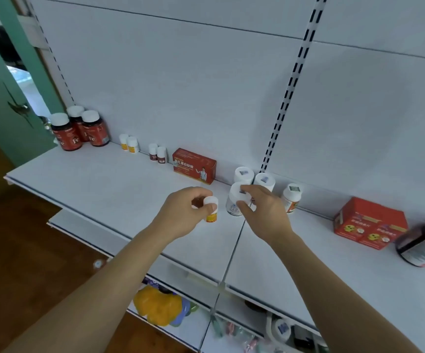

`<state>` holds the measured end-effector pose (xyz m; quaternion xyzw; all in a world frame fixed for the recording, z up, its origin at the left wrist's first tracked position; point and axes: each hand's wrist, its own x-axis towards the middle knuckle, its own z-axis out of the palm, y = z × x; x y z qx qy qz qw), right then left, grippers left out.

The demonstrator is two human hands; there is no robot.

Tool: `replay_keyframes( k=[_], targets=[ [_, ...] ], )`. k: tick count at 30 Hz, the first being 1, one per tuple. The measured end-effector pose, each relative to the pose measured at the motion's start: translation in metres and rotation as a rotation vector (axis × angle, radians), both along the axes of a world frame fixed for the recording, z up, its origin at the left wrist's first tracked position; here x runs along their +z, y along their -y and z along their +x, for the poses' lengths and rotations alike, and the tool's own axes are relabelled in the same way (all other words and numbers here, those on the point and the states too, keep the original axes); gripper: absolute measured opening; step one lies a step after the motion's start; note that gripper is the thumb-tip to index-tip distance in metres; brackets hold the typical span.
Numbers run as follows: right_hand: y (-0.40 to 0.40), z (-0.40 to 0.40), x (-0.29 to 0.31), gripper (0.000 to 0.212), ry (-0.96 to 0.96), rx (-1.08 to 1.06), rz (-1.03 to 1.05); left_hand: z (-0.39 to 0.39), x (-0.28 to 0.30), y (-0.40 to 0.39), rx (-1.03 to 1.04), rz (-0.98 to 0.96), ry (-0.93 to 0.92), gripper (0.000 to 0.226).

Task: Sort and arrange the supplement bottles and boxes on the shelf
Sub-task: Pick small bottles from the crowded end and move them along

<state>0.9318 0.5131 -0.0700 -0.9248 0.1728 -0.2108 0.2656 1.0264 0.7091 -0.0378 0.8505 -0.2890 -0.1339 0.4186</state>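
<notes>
My left hand (pixel 184 211) grips a small white-capped bottle with a yellow and red label (pixel 211 209) just above the white shelf (pixel 109 184). My right hand (pixel 263 210) holds a white bottle with a blue label (pixel 234 203) by its cap, in front of two more white bottles (pixel 254 177). An orange-labelled bottle (pixel 292 197) stands just right of them. Along the back wall sit three dark red Fe bottles (pixel 79 131), two small yellow-labelled bottles (pixel 129 143), two small brown-labelled bottles (pixel 157 153) and a red box (pixel 194 165).
A larger red box (pixel 369 222) and a dark jar with a white lid (pixel 424 244) stand at the right end of the shelf. A lower shelf (pixel 193 324) holds a yellow packet (pixel 156 305) and other goods. A green door (pixel 0 118) is at left.
</notes>
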Motion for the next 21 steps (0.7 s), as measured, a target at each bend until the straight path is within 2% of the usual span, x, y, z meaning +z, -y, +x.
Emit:
replay_keyframes(
  k=[12, 21],
  targets=[
    [-0.014, 0.032, -0.022, 0.027, 0.024, -0.133, -0.063, 0.067, -0.008, 0.006, -0.177, -0.025, 0.009, 0.024],
    [-0.035, 0.042, -0.020, 0.029, -0.043, -0.313, -0.148, 0.109, -0.009, -0.028, -0.315, -0.046, 0.002, 0.027]
  ],
)
